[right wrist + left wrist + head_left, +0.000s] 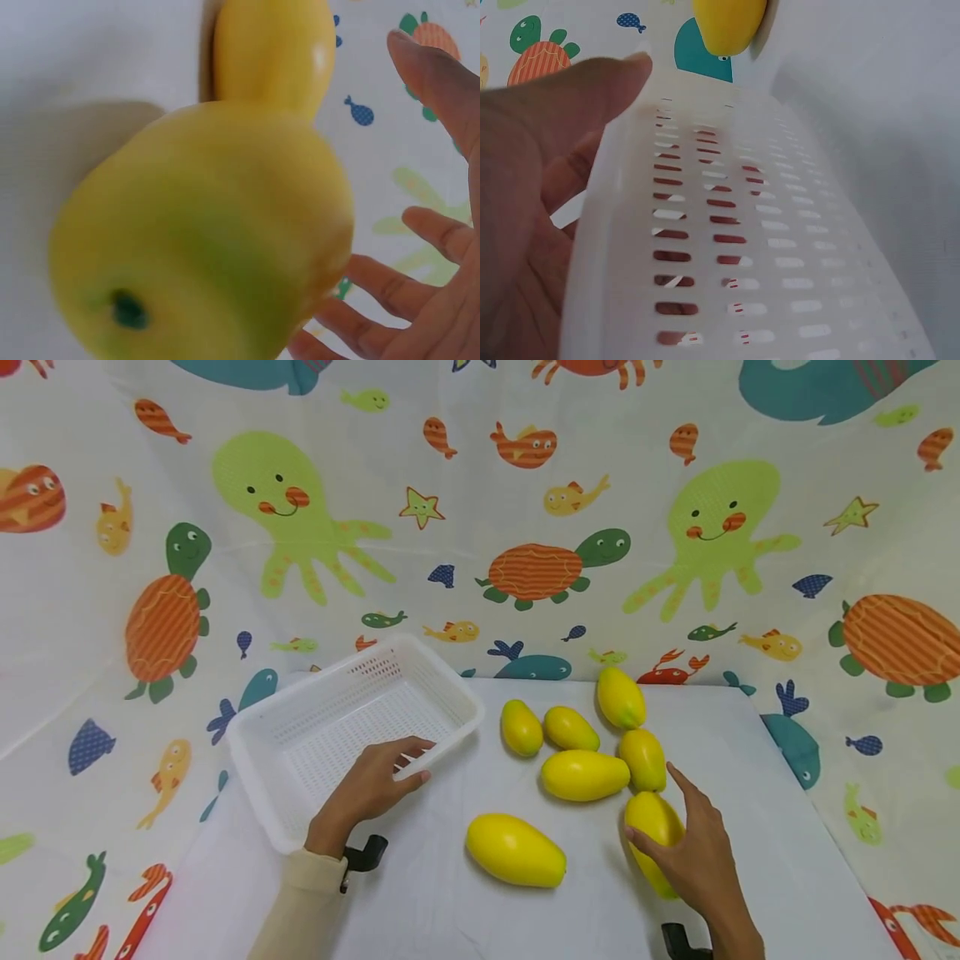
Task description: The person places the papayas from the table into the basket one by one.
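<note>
A sea-creature curtain (480,468) hung behind the white table (420,902). At left, the slotted white basket (352,718) looked light and slightly flexible, best held by its rim; my left hand (372,779) straddled the right side, though whether it gripped I could not tell. My right hand (701,850), spread and ungripping, framed the papaya-like fruit (651,814) at front right: smooth, probably firm and slippery, best clasped round its middle. A loose yellow fruit (516,850) lay between it and the basket; a smaller fruit (642,760) touched its far end, crowding my fingertips.
</note>
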Demonstrator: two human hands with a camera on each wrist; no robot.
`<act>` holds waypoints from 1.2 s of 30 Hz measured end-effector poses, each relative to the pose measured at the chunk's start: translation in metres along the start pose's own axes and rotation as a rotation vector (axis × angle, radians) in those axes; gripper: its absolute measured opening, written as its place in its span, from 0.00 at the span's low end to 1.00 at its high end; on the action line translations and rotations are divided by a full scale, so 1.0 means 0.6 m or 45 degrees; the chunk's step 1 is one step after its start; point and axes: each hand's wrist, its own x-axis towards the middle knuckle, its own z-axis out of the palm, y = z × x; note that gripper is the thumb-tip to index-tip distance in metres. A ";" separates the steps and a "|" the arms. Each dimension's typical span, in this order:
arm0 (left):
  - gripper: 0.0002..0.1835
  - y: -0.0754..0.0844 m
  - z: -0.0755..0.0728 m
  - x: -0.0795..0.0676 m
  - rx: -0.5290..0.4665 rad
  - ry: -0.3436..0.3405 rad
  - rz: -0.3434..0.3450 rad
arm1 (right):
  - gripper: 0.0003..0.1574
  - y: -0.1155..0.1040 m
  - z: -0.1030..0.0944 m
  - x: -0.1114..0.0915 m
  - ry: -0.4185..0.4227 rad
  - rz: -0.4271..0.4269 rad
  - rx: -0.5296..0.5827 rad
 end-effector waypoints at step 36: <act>0.20 0.001 -0.003 -0.012 -0.047 -0.007 0.036 | 0.78 0.061 0.037 -0.003 -0.121 0.063 0.080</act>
